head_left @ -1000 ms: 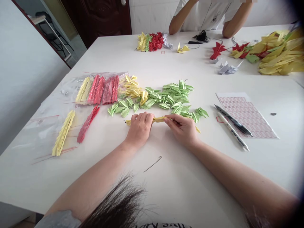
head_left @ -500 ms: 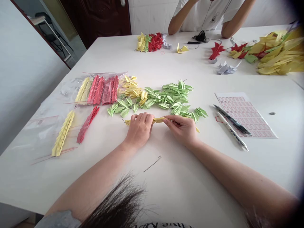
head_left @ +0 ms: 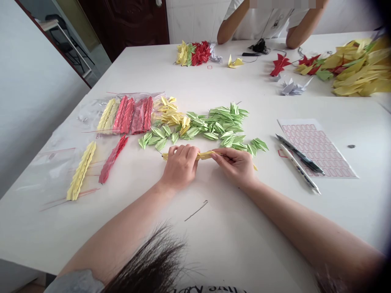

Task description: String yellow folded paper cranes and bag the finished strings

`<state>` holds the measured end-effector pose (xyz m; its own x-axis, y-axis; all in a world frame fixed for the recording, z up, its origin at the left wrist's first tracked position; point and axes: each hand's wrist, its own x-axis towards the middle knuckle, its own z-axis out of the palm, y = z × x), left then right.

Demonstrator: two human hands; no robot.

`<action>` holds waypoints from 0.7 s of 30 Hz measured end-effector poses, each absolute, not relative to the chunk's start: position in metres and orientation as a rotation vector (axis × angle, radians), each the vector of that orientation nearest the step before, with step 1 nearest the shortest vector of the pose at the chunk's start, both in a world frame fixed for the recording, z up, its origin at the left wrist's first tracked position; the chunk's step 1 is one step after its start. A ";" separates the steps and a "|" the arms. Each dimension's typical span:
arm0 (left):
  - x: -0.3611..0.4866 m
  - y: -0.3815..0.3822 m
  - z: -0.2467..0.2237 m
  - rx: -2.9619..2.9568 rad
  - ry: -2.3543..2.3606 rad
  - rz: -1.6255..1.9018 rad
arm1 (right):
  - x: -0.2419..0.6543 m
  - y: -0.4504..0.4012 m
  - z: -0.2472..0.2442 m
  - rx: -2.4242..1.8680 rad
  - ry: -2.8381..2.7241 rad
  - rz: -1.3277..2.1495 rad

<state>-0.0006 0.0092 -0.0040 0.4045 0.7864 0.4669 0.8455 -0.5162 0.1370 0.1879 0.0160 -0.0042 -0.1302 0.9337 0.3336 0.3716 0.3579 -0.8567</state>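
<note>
My left hand [head_left: 180, 167] and my right hand [head_left: 235, 166] both grip a tight strand of folded yellow paper cranes [head_left: 205, 155], held level just above the white table. A thin dark wire or needle runs from the strand into my right fingers. Just beyond my hands lies a spread of green paper cranes [head_left: 220, 127], with loose yellow cranes [head_left: 169, 115] at its left end. A thin bent wire [head_left: 197, 211] lies on the table below my hands.
Left of my hands lie plastic bags [head_left: 128, 116] and strands of yellow and red cranes [head_left: 81, 171]. To the right are a red-printed label sheet [head_left: 316, 148] and pens [head_left: 301, 167]. At the far side, a co-worker [head_left: 262, 20] stands behind more paper cranes [head_left: 357, 69].
My hands have shifted only slightly, still holding the yellow strand. The camera view has moved a little.
</note>
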 end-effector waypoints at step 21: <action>-0.001 0.010 -0.008 -2.520 -1.422 -0.861 | 0.188 0.016 -0.005 -1.114 -1.772 0.691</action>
